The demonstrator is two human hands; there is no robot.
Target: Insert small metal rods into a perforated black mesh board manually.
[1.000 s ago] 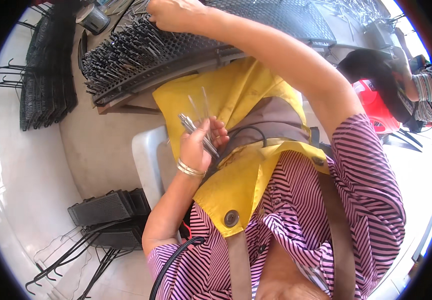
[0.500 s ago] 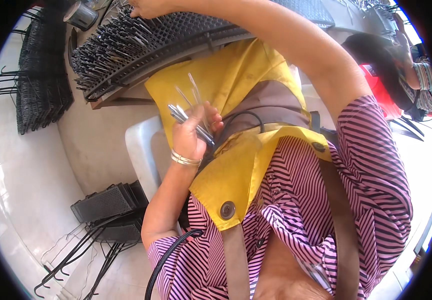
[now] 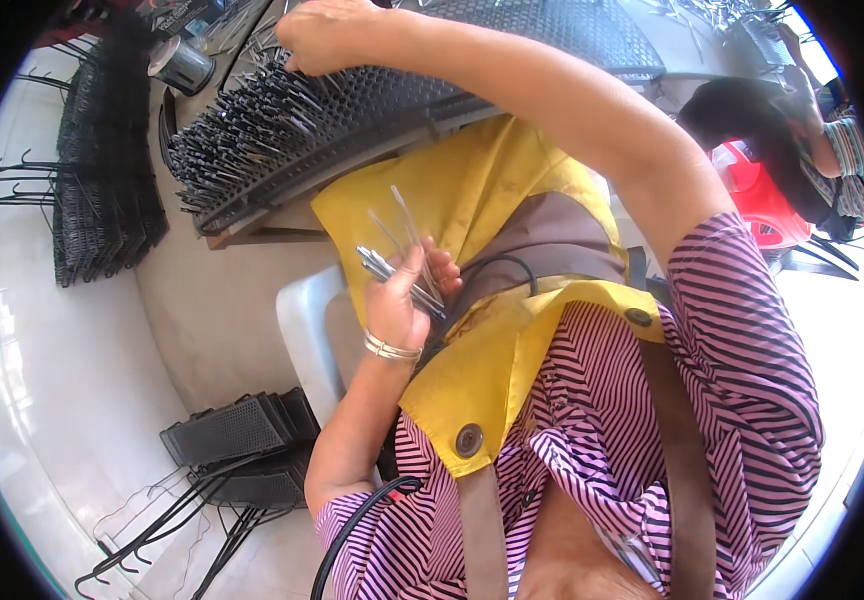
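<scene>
My left hand is closed around a bundle of thin silvery metal rods, held above my lap at the edge of the yellow apron. A couple of slimmer, pale rods stick up from between its thumb and fingers. Reaching across to the far left, my right hand is over a long black perforated rack. Its fingers are pressed together at the tips; what they hold, if anything, is hidden. Many slim metal rods stand packed upright in the rack's left part, just below that hand.
A metal can stands left of the rack. Stacked black perforated racks with hooks line the left wall, and more lie lower left. A white plastic chair is under me. Another person sits at right beside a red container.
The whole view has shifted slightly, so the scene sits further right and lower. My right hand stays at the rod-filled end of the rack; my left still grips the rods.
</scene>
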